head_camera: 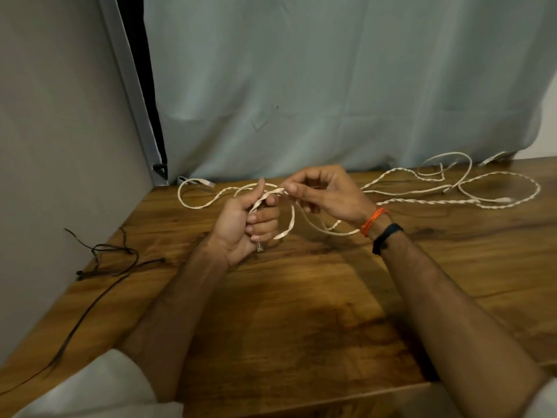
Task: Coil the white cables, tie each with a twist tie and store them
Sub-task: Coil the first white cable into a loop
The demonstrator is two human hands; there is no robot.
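A: What were the hands doing at that moment?

B: Both were up over the middle of the wooden table (301, 312). The left hand (241, 224) had its fingers curled round a loop of the white cable (422, 201), palm turned toward the right, with the cable's plug end poking out below the little finger. The right hand (319, 191) was pinching the same cable just beside the left thumb, its other fingers loosely bent.

A: And where did the cable lie?

B: From the hands a loop hung down and brushed the table near the right wrist. The rest trailed away to the right in loose, twisted curves along the back of the table, close to the pale curtain (331, 86). Another stretch ran left from the hands and bent round near the back left corner, where a flat white plug (206, 183) rested on the wood.

A: Was it one cable or several?

B: I could not tell; the strands crossed each other on the right and looked twisted together in places.

A: Anything else on the table?

B: A thin dark cord (102, 260) lay tangled near the left wall (54, 146) and ran off toward the front left edge. The right wrist wore an orange thread (373, 221) and, just behind it, a black band (386, 237).
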